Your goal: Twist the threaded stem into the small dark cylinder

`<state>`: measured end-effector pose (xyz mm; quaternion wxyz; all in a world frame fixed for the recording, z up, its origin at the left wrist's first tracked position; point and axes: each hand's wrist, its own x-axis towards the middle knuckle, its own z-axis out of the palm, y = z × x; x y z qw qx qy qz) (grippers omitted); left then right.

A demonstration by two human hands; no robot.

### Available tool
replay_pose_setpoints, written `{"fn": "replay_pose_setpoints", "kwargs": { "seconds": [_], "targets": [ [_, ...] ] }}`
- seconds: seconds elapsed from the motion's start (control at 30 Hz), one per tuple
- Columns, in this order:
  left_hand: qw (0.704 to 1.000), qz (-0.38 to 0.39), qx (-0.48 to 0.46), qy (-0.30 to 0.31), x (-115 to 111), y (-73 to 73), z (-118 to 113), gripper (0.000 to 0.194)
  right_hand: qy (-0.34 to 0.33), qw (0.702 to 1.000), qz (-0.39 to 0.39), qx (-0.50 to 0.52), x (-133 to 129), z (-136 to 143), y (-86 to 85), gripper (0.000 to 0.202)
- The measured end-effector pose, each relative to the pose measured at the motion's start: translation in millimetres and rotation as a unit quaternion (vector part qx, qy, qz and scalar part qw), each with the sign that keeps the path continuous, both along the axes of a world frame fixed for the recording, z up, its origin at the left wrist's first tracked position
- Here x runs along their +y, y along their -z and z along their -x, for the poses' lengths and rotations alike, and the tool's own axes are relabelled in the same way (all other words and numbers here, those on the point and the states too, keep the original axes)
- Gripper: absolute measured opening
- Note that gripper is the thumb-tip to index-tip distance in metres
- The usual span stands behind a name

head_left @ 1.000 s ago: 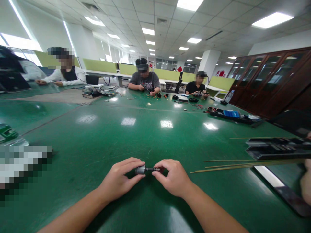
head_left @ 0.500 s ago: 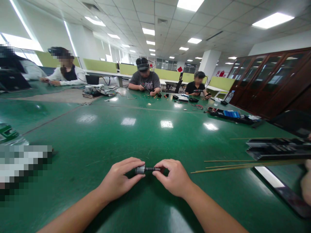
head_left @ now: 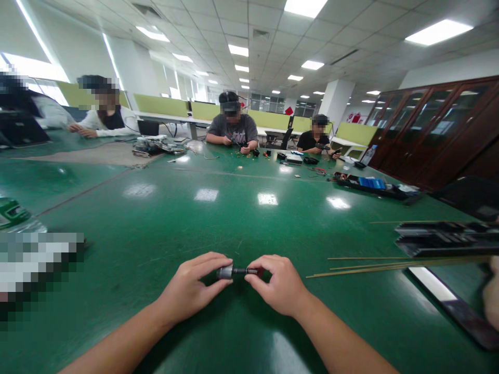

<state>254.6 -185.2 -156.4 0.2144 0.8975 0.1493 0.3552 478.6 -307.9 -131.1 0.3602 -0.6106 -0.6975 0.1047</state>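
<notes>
Close above the green table [head_left: 195, 228], my two hands hold the ends of a small cylindrical metal part [head_left: 239, 271]. Its wide grey end [head_left: 225, 272] is pinched between the thumb and fingers of my left hand [head_left: 195, 283]. From there a thin dark shaft runs level to the right, ending in a ribbed section that looks like a spring or thread. My right hand [head_left: 277, 285] grips that ribbed end between thumb and fingertips. Something dark red shows inside the right grip, mostly hidden by the fingers.
Thin brown sticks [head_left: 362, 266], black channel-shaped parts [head_left: 440, 238] and a phone-like slab [head_left: 452, 306] lie to the right, near a person's arm. At left are a plastic bottle [head_left: 17, 218] and a blurred-out box [head_left: 39, 265]. Several people work across the table.
Both hands and the metal part stay in practically the same place. Across the table, the person at the far right has slightly shifted their hands.
</notes>
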Motion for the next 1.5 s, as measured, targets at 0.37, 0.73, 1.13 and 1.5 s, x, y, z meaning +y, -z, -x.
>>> {"fn": "replay_pose_setpoints", "kwargs": {
  "seconds": [0.37, 0.73, 1.13, 1.5],
  "targets": [
    [1.0, -0.003, 0.002, -0.006, -0.4, -0.5, -0.2, 0.035, 0.007, 1.0, -0.001, 0.004, 0.1, -0.2, 0.1, 0.007],
    [1.0, -0.004, 0.0, -0.007, -0.4, -1.6, 0.0, 0.035, 0.007, 1.0, -0.002, 0.001, 0.2, -0.3, 0.5, 0.007],
    [1.0, -0.003, -0.006, -0.006, -0.8, -2.1, -0.9, 0.034, 0.008, 1.0, -0.002, -0.001, 0.3, -0.4, -0.1, 0.007],
    [1.0, -0.007, 0.0, -0.006, -2.0, -4.6, -0.9, 0.033, 0.006, 1.0, -0.004, 0.004, -0.4, 0.3, -1.8, 0.007]
  ]
}}
